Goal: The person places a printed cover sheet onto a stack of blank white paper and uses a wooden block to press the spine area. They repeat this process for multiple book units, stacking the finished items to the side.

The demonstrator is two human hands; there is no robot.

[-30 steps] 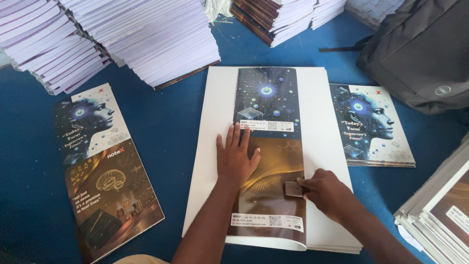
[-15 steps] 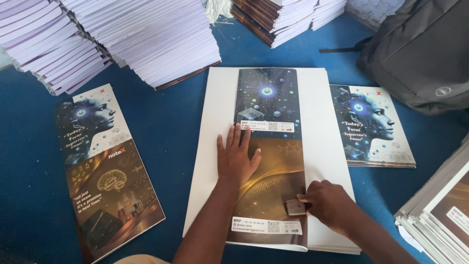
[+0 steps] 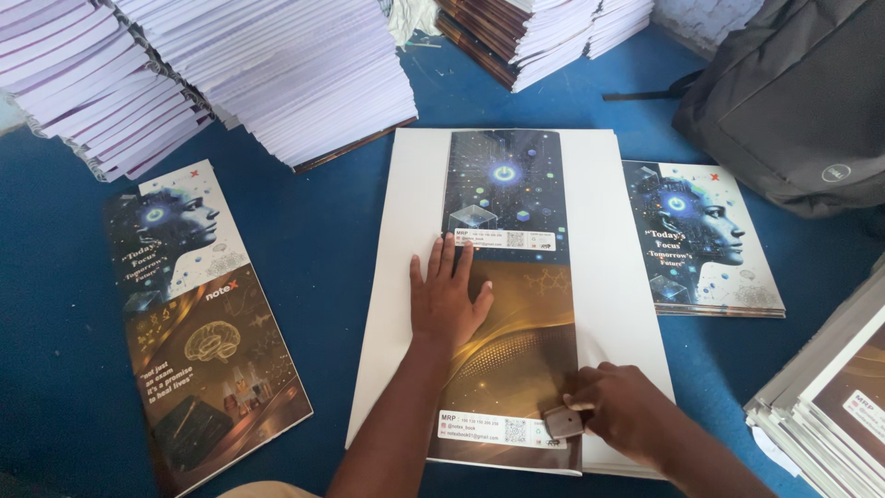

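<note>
**Hands pressing a printed cover onto a white sheet**

Head view: the left hand (image 3: 449,300) is lying flat, fingers (image 3: 448,261) spread wide, pressing on the cover (image 3: 509,277), a long printed strip lying down the middle of the white sheet (image 3: 406,277) on the blue counter (image 3: 313,231). The right hand (image 3: 627,410) is pinching a small grey block (image 3: 563,422) and holding it against the cover's right edge near its lower end. Another long cover (image 3: 198,323) is lying to the left, a booklet (image 3: 702,238) just right of the sheet, paper stacks (image 3: 267,74) behind, and a dark backpack (image 3: 793,101) at upper right.
</note>
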